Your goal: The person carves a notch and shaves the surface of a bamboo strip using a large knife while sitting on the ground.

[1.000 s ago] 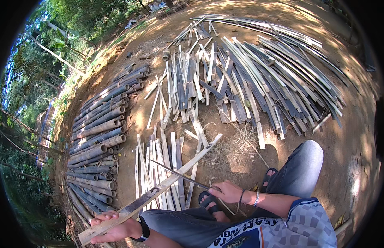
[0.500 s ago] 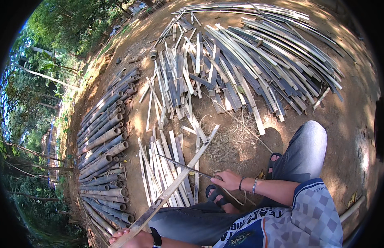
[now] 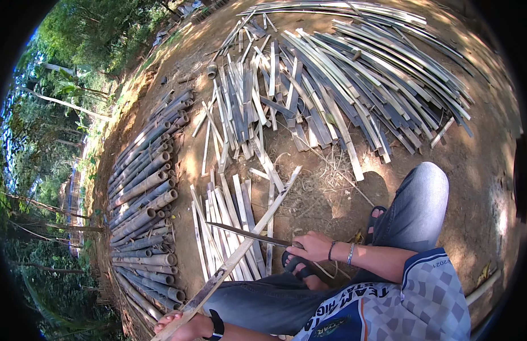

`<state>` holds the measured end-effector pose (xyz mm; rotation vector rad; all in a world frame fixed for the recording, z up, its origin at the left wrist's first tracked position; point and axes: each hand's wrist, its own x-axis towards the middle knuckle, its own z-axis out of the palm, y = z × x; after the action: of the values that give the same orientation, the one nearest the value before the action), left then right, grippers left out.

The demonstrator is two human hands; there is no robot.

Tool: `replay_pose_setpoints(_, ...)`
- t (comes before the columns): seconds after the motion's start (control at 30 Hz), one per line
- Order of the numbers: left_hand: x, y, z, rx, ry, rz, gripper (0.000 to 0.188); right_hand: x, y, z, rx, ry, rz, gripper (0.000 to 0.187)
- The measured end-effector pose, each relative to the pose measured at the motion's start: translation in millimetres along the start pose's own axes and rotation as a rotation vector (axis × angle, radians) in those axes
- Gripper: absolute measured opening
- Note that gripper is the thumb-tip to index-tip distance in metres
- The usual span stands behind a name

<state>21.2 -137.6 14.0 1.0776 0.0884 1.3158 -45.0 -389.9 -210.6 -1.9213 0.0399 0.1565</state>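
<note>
A long split bamboo strip (image 3: 222, 273) slants from the lower left up to the middle of the view. My left hand (image 3: 183, 328) is closed around its lower end. My right hand (image 3: 312, 246) grips the handle of a long-bladed knife (image 3: 232, 229). Its blade points left and crosses the strip partway along, close to it or touching; I cannot tell which. Under the blade, a small bundle of pale bamboo strips (image 3: 221, 207) lies on the ground. My legs are bent, with a sandaled foot (image 3: 300, 266) just below the right hand.
Cut bamboo poles (image 3: 144, 199) are stacked at the left, ends toward me. A large spread of split strips (image 3: 354, 91) covers the ground ahead. Thin shavings (image 3: 326, 184) lie on the dirt in front of my feet. A single pole (image 3: 484, 287) rests at the lower right.
The knife's tip has shifted a little left and toward me, and more of the blade's flat side shows. The strip and my left hand have barely moved.
</note>
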Motion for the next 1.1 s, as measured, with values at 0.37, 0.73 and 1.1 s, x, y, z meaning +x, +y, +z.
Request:
replay_pose_setpoints(0.37,1,-4,-4,0.004,0.003,0.003,0.063,5,13,6,-0.033,-0.006,-0.023,0.049)
replay_pose_setpoints(0.73,-6,-1,3,0.017,-0.002,-0.001,0.061,9,17,6,-0.062,-0.007,0.006,0.053)
replay_pose_setpoints(1.1,4,-4,4,-0.008,-0.027,0.003,0.061,9,6,0,-0.006,-0.088,-0.09,0.053)
